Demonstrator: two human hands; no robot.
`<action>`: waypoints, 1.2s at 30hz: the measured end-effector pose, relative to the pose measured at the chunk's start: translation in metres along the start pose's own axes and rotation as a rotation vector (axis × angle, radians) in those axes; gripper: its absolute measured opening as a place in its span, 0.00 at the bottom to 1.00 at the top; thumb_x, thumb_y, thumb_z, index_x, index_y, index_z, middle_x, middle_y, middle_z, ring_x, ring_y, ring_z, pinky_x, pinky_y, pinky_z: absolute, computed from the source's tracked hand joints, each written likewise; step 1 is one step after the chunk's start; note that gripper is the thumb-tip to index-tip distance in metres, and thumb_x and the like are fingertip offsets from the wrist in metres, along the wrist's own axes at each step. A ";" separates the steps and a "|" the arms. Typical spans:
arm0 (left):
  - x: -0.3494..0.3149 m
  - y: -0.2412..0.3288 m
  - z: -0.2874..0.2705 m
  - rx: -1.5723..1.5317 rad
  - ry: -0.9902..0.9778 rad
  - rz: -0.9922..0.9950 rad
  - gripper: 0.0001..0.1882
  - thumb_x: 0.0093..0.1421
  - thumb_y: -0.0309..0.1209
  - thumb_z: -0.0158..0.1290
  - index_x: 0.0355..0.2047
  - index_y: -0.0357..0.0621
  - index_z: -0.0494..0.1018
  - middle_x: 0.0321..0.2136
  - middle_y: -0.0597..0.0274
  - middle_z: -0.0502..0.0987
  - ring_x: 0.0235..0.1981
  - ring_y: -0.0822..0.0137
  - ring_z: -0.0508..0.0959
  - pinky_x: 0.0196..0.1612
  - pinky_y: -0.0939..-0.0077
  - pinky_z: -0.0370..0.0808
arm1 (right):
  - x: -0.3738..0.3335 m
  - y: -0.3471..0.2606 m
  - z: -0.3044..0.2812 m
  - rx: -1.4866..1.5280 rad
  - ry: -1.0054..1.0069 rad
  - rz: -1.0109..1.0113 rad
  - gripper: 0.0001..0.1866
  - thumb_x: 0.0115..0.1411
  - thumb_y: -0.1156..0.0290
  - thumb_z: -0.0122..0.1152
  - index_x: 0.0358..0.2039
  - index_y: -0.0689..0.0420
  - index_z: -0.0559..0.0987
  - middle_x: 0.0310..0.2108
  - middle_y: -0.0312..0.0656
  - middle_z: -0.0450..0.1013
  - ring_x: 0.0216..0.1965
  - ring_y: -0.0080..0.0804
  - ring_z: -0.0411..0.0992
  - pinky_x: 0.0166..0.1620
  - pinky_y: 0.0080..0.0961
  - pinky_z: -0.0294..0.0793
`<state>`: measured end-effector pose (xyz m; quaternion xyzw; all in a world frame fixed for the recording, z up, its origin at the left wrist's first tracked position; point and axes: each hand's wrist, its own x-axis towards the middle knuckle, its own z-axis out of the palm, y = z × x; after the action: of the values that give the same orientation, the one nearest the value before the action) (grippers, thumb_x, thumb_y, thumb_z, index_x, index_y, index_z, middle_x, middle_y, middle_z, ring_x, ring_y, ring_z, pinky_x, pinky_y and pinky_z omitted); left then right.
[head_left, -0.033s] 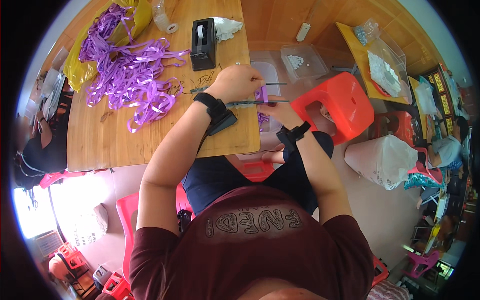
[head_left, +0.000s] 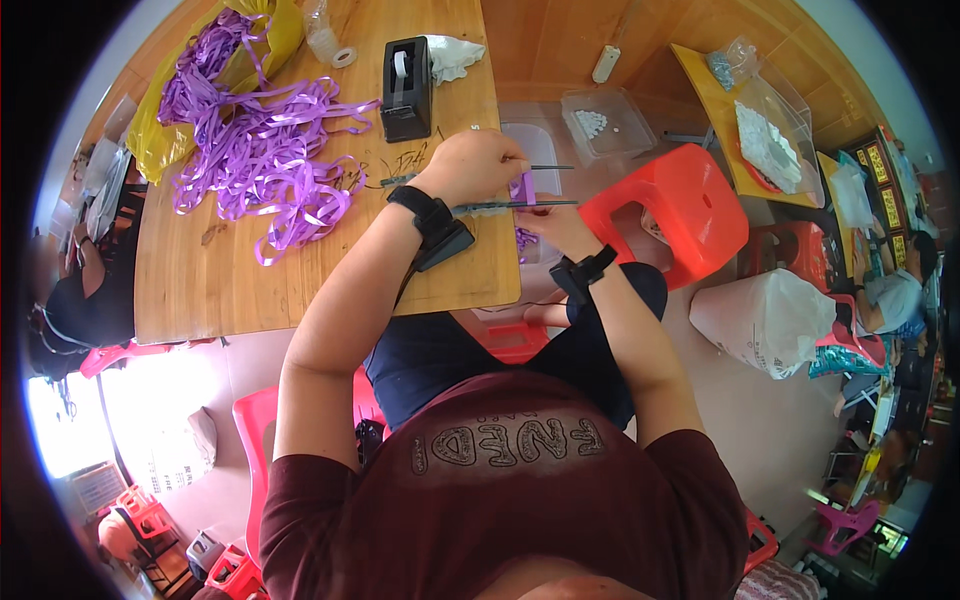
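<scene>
Two thin dark rods (head_left: 560, 204) jut past the table's right edge, roughly parallel. A short length of purple ribbon (head_left: 523, 188) spans them, wrapped around both. At the far rod, my left hand (head_left: 478, 162) is closed, its fingertips pinching the ribbon. My right hand (head_left: 562, 230) is closed at the near rod, with its fingertips on the ribbon's lower end; the exact grip is partly hidden. Both wrists wear black straps with small boxes. A loose heap of purple ribbon (head_left: 290, 150) lies on the wooden table (head_left: 230, 290), spilling from a yellow plastic bag (head_left: 150, 140).
A black tape dispenser (head_left: 407, 115), a white tissue (head_left: 455, 57) and a tape roll (head_left: 343, 57) sit at the table's far side. Below its right edge is a clear bin (head_left: 545, 150) with purple pieces nearby. A red stool (head_left: 690, 210) stands to the right, beside a white sack (head_left: 765, 320).
My right hand and wrist have shifted very slightly toward the left and nearer to me. My left hand, the rods and the ribbon heap look the same.
</scene>
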<state>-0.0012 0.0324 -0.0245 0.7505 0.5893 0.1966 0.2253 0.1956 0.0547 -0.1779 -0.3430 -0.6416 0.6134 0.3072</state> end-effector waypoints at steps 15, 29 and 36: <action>-0.004 0.002 -0.004 -0.019 -0.042 -0.060 0.14 0.62 0.41 0.51 0.37 0.49 0.83 0.36 0.56 0.83 0.41 0.52 0.80 0.45 0.60 0.76 | -0.138 -0.044 0.030 -0.207 -0.111 -0.076 0.08 0.60 0.72 0.67 0.37 0.63 0.84 0.27 0.41 0.76 0.28 0.27 0.73 0.33 0.23 0.71; -0.003 -0.007 0.001 -0.017 0.034 0.021 0.15 0.63 0.39 0.51 0.39 0.42 0.81 0.35 0.51 0.81 0.38 0.51 0.80 0.42 0.61 0.76 | -0.114 -0.170 0.001 -0.360 -0.159 -0.409 0.10 0.59 0.73 0.68 0.41 0.61 0.85 0.26 0.39 0.76 0.28 0.27 0.73 0.32 0.23 0.71; -0.009 -0.010 -0.006 -0.458 0.098 -0.221 0.17 0.64 0.38 0.48 0.40 0.41 0.81 0.32 0.56 0.82 0.30 0.62 0.80 0.36 0.68 0.76 | 0.001 -0.197 -0.025 -0.256 0.026 -0.275 0.14 0.61 0.72 0.66 0.47 0.61 0.83 0.38 0.36 0.76 0.38 0.20 0.72 0.43 0.18 0.71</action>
<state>-0.0143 0.0265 -0.0253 0.6004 0.6182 0.3352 0.3807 0.2028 0.0670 0.0204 -0.2961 -0.7514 0.4744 0.3502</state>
